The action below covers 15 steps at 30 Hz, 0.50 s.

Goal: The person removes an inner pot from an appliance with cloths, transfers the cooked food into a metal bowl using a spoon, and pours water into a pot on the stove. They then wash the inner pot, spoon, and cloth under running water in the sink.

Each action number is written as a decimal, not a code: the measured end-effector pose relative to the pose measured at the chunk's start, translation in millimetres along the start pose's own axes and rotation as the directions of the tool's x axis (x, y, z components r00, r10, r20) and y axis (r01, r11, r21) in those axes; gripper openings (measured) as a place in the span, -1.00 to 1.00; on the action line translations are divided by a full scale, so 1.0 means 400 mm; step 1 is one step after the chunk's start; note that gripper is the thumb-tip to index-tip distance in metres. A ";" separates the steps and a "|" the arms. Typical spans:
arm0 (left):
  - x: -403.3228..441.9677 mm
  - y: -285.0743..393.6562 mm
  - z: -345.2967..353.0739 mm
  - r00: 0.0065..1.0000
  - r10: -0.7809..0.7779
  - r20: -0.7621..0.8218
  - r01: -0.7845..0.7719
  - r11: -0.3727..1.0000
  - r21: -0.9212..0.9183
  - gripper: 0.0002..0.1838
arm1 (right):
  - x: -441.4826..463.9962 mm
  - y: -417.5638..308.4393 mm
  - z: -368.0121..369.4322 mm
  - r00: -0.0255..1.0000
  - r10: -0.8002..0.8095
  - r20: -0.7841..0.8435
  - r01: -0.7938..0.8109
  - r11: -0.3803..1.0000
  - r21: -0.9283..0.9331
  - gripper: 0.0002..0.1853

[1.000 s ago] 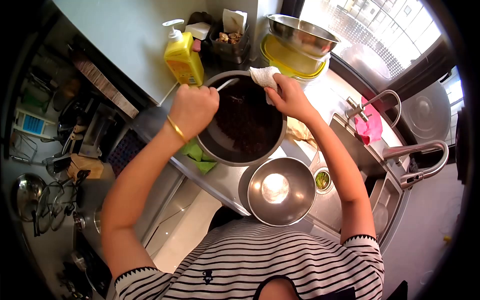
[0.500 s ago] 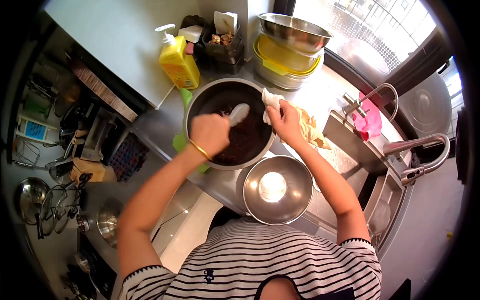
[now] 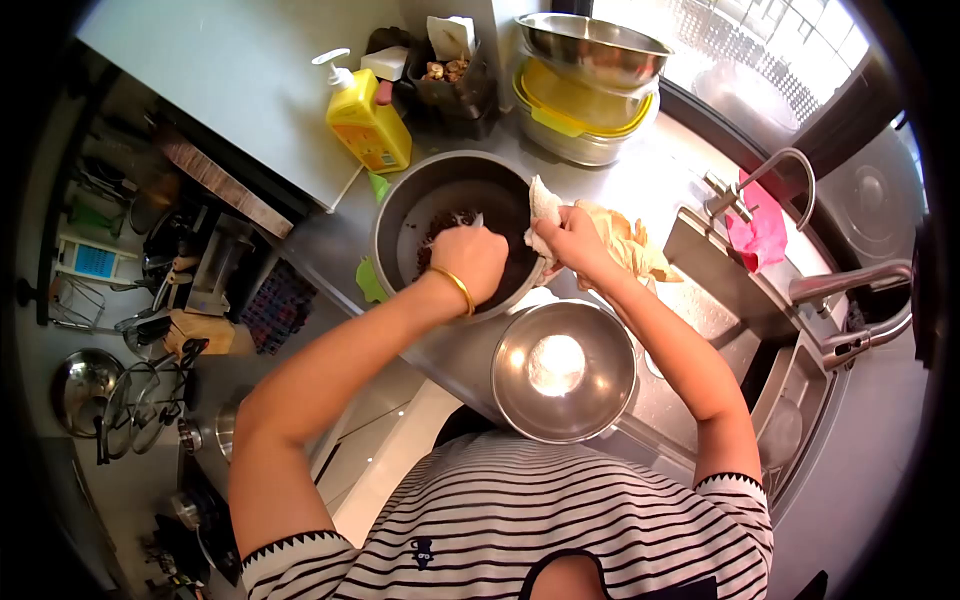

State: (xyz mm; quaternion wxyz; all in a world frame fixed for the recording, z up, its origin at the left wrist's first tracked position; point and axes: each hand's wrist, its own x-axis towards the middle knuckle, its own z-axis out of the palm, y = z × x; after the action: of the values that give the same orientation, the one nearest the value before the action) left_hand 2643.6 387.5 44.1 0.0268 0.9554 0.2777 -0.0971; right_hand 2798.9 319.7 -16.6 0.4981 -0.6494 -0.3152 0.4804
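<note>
At the left, a yellow pump bottle [image 3: 367, 128] stands behind the large pot [image 3: 398, 218], which is on the surface [image 3: 448, 352]. Dark bits [image 3: 436, 232] lie on the pot's bottom. Behind, a dark box [image 3: 462, 97] holds brownish pieces [image 3: 447, 70]. The left hand [image 3: 470, 263], inside the pot, is curled around a white utensil [image 3: 478, 220], mostly hidden. The right hand [image 3: 574, 244] pinches a white cloth [image 3: 544, 207] at the pot's right rim. In front, a steel bowl [image 3: 520, 385] shows a bright reflection inside.
</note>
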 end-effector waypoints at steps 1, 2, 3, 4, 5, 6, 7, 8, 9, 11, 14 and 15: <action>0.004 -0.010 -0.022 1.000 0.020 0.010 -0.020 1.000 0.003 -0.89 | -0.005 0.003 0.000 1.000 0.018 0.011 -0.018 1.000 -0.003 -0.70; 0.004 -0.030 -0.055 1.000 -0.001 -0.030 0.000 1.000 -0.017 -0.89 | -0.012 -0.004 -0.005 0.998 0.028 0.053 -0.031 0.998 0.059 -0.72; 0.014 -0.065 -0.069 1.000 -0.028 0.003 0.028 0.999 0.028 -0.85 | -0.012 -0.002 -0.014 0.999 0.022 0.044 -0.025 0.997 0.069 -0.72; 0.014 -0.083 -0.117 0.988 -0.076 0.131 0.060 0.991 0.120 -0.83 | -0.013 0.003 -0.021 0.996 0.002 0.088 -0.011 0.995 0.104 -0.75; 0.018 -0.121 -0.114 0.975 -0.169 0.144 0.142 0.973 0.180 -0.81 | -0.014 0.009 -0.023 0.990 -0.020 0.138 0.001 0.990 0.139 -0.77; 0.009 -0.138 -0.111 0.967 -0.181 0.179 0.151 0.974 0.168 -0.81 | -0.019 0.010 -0.017 0.992 -0.015 0.124 -0.008 0.983 0.183 -0.81; -0.001 -0.145 -0.103 0.957 -0.194 0.216 0.163 0.974 0.156 -0.81 | -0.019 0.020 -0.013 0.992 -0.015 0.128 -0.010 0.981 0.193 -0.81; -0.007 -0.133 -0.078 0.954 -0.186 0.233 0.162 0.980 0.118 -0.80 | -0.019 0.032 -0.005 0.993 -0.078 0.090 0.057 0.975 0.213 -0.82; -0.012 -0.110 -0.061 0.952 -0.180 0.248 0.165 0.983 0.082 -0.79 | -0.016 0.036 0.006 0.989 -0.142 0.051 0.126 0.965 0.231 -0.84; -0.008 -0.069 -0.033 0.967 -0.142 0.212 0.159 0.985 -0.064 -0.79 | -0.018 0.024 0.017 0.991 -0.130 0.039 0.117 0.965 0.236 -0.84; 0.026 -0.040 -0.020 0.983 -0.111 0.148 0.143 0.964 -0.224 -0.81 | -0.030 0.025 0.038 0.994 -0.106 0.008 0.100 0.962 0.254 -0.83; 0.031 -0.051 -0.026 0.987 -0.095 0.129 0.121 0.970 -0.209 -0.83 | -0.027 0.032 0.045 0.995 -0.103 -0.008 0.101 0.953 0.286 -0.83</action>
State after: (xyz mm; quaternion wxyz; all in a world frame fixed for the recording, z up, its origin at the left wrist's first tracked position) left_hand 2644.6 412.1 51.9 0.1415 0.9228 0.3362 -0.1239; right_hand 2777.4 312.2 -26.0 0.6098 -0.5518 -0.2774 0.4967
